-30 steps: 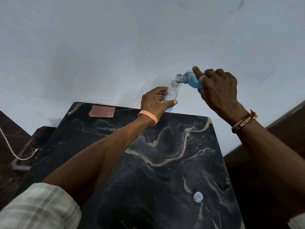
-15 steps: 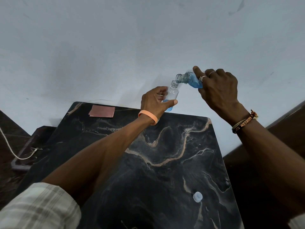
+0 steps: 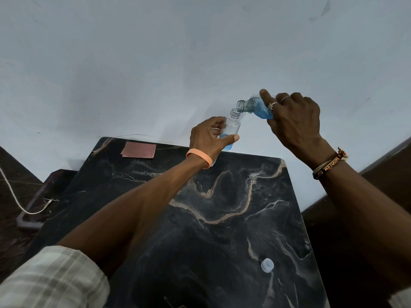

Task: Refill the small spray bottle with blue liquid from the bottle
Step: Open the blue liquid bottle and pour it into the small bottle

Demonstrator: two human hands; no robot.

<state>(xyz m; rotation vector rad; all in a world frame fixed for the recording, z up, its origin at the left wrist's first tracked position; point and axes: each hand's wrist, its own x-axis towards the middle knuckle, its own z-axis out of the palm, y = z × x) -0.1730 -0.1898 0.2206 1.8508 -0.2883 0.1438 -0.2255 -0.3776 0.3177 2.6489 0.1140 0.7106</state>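
Observation:
My left hand [image 3: 209, 138] grips a small clear spray bottle [image 3: 233, 127] upright above the far edge of the black marble table [image 3: 222, 218]; its neck is uncapped and some blue liquid sits in its lower part. My right hand [image 3: 293, 121] holds the larger clear bottle [image 3: 255, 107] of blue liquid tilted to the left, its open mouth just above and touching the small bottle's neck. No stream is visible between them. My fingers hide most of the larger bottle's body.
A translucent cap [image 3: 267, 265] lies on the table near its right front. A reddish-brown card [image 3: 139, 150] rests at the table's far left corner. A white cable [image 3: 13, 196] runs over a dark stand at the left. A pale wall rises behind.
Almost nothing moved; both hands hold the same pouring pose, and the blue level in the small bottle looks about the same.

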